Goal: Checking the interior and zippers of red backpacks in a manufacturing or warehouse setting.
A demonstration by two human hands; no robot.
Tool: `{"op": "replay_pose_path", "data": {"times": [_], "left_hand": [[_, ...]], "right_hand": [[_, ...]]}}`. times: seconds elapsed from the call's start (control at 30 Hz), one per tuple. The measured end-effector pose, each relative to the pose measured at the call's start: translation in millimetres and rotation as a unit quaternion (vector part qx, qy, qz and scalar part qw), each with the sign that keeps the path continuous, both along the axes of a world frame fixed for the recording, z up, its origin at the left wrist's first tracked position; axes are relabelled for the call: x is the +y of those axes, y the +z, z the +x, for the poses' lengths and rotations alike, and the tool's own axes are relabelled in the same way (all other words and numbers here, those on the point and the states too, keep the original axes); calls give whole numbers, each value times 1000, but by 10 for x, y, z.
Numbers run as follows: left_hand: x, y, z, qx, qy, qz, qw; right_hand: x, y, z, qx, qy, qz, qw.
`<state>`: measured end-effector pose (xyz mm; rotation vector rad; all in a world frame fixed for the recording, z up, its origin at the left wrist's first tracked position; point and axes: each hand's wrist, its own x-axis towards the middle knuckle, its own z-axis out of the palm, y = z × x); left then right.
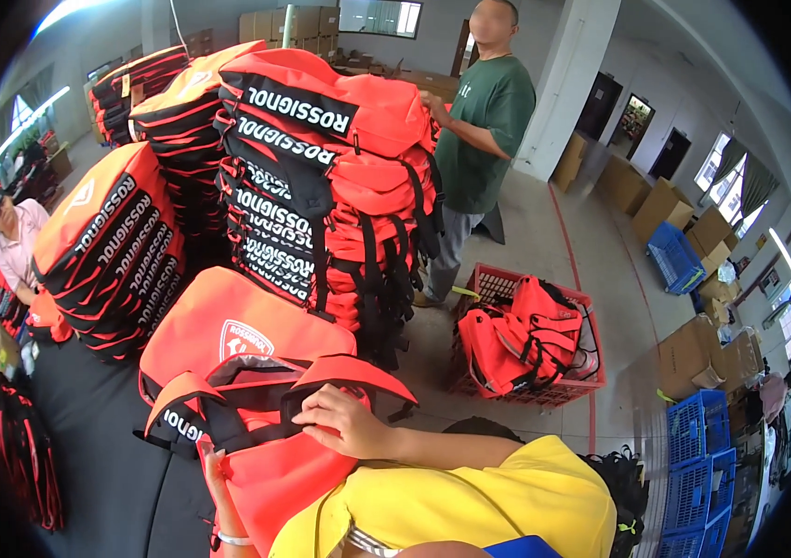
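Right hand: I see my right hand [344,420] lying fingers-down on the black flap edge of the orange bag [256,372], fingers curled together and pressing on the fabric rather than wrapped round it
Left hand: my left hand [217,470] comes up from the lower edge along the near left side of the same bag; the fingers lie against the orange fabric, and I cannot tell whether they are closed on it
Bag in hand: the orange bag with black trim and straps lies on the dark table [107,465] right in front of me, its top flap open toward me, a white shield emblem on its upper face
Stacks behind: a tall pile of folded orange-and-black bags [321,186] stands just beyond my bag, a lower leaning pile [116,251] to its left, and more piles [167,102] further back
Crate: a red plastic crate [525,339] on the floor to my right holds more orange bags with black straps
Person ahead: a person in a green shirt [484,130] stands behind the tall pile with a hand on its top
Person at left: a person in a pink top [19,242] is at the far left edge beside the leaning pile
Floor at right: blue crates [697,456] and brown cardboard boxes [693,353] stand along the right side of the room
My sleeve: yellow sleeve [470,502] covers my right arm at the lower edge
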<state>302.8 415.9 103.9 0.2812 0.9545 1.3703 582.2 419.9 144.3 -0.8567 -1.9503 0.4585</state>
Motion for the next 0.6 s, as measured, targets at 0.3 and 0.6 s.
{"op": "replay_pose_path", "data": {"times": [0.3,0.6], "left_hand": [[196,373,275,27,-12,-22,999],[-329,230,-22,37,16,-43,998]], "right_hand": [[166,478,-625,-6,91,115,989],[-129,-18,93,18,42,-43,998]]}}
